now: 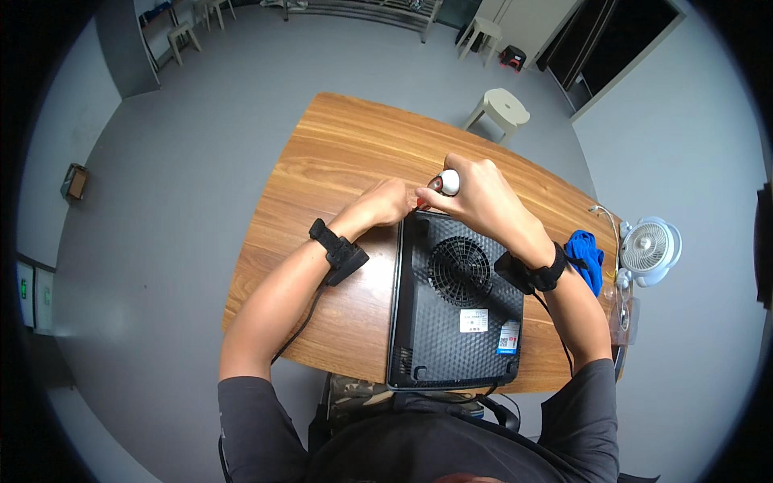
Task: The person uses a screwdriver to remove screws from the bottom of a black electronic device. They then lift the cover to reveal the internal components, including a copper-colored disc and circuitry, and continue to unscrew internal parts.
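A flat black appliance (431, 338), which looks like an induction cooker, lies with its underside up on the wooden table in front of me. Its round fan grille (460, 271) and two stickers face upward. My right hand (483, 197) is closed around a screwdriver with a white, red-trimmed handle (448, 183), tilted over the appliance's far left corner. The tool's tip is mostly hidden. My left hand (385, 203) is closed at that same corner, its fingertips beside the lower end of the screwdriver. What these fingers pinch, if anything, does not show.
The wooden table (322, 161) extends to the far side. Along its right edge are a blue cloth (585, 259), a small white fan (646, 246) and a clear container (628, 318). A plastic stool (506, 106) stands beyond the table. Cables trail from both wrist straps.
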The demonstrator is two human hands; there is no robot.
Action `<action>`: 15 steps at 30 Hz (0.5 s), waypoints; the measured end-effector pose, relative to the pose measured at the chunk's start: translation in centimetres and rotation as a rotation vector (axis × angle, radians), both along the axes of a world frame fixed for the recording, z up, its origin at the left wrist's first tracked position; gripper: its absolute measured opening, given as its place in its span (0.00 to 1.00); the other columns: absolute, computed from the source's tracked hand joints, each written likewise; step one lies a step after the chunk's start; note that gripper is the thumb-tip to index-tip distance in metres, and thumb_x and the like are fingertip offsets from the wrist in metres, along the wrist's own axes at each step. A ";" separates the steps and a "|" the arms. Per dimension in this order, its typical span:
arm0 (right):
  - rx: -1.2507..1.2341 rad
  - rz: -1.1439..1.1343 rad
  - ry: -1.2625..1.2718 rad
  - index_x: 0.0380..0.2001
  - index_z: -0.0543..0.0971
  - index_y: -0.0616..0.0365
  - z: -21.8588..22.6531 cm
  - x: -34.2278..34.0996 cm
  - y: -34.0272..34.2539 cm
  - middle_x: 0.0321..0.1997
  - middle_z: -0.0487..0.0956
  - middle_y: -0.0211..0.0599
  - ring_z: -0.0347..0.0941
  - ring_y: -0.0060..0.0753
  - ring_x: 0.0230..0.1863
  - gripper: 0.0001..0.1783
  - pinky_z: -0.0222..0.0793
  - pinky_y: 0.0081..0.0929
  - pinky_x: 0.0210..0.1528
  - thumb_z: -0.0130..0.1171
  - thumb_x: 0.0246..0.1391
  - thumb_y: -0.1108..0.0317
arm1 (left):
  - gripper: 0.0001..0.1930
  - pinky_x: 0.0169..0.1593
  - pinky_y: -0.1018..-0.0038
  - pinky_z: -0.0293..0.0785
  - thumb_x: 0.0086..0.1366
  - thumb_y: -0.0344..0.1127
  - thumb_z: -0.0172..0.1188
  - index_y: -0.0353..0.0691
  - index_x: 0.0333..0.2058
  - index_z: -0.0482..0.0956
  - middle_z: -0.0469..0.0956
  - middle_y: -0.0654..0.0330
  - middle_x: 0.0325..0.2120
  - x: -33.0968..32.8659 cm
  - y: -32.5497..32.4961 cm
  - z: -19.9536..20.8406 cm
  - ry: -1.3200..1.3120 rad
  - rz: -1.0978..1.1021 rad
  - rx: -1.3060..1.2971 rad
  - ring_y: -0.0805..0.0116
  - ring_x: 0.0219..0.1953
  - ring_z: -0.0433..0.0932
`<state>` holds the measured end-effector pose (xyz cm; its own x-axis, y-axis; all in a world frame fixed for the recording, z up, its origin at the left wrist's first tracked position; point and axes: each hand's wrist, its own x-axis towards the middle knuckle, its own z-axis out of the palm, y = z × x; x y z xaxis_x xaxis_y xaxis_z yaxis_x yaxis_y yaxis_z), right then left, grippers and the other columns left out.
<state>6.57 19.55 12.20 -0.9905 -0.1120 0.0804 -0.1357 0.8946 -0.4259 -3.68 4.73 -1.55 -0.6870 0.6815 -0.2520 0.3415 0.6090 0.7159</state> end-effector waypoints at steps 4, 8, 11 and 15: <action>-0.050 0.002 0.019 0.31 0.79 0.70 0.0 0.1 0.4 0.24 0.82 0.55 0.83 0.57 0.30 0.23 0.79 0.43 0.37 0.72 0.51 0.56 | 0.11 0.40 0.68 0.78 0.64 0.23 0.52 0.31 0.38 0.84 0.84 0.52 0.31 -0.1 -0.3 -0.1 -0.039 0.031 0.037 0.64 0.34 0.81; -0.041 0.052 0.038 0.35 0.78 0.67 0.2 0.3 0.4 0.30 0.83 0.51 0.83 0.51 0.34 0.19 0.78 0.39 0.38 0.72 0.50 0.62 | 0.12 0.36 0.70 0.79 0.64 0.20 0.51 0.31 0.39 0.85 0.84 0.54 0.30 0.0 -0.6 0.0 -0.062 0.045 0.057 0.68 0.31 0.81; -0.003 0.139 0.121 0.38 0.78 0.64 0.3 0.4 0.6 0.32 0.83 0.50 0.82 0.50 0.37 0.18 0.77 0.40 0.41 0.72 0.49 0.65 | 0.14 0.37 0.70 0.80 0.64 0.21 0.51 0.33 0.42 0.86 0.84 0.55 0.29 0.3 -1.0 -0.5 -0.031 0.068 0.111 0.68 0.31 0.81; 0.006 0.258 0.151 0.40 0.78 0.61 0.4 0.7 1.0 0.31 0.82 0.50 0.82 0.50 0.36 0.19 0.76 0.42 0.39 0.72 0.51 0.61 | 0.15 0.38 0.70 0.80 0.63 0.21 0.52 0.33 0.43 0.86 0.84 0.53 0.30 0.0 -1.5 -1.2 -0.040 0.043 0.195 0.68 0.32 0.81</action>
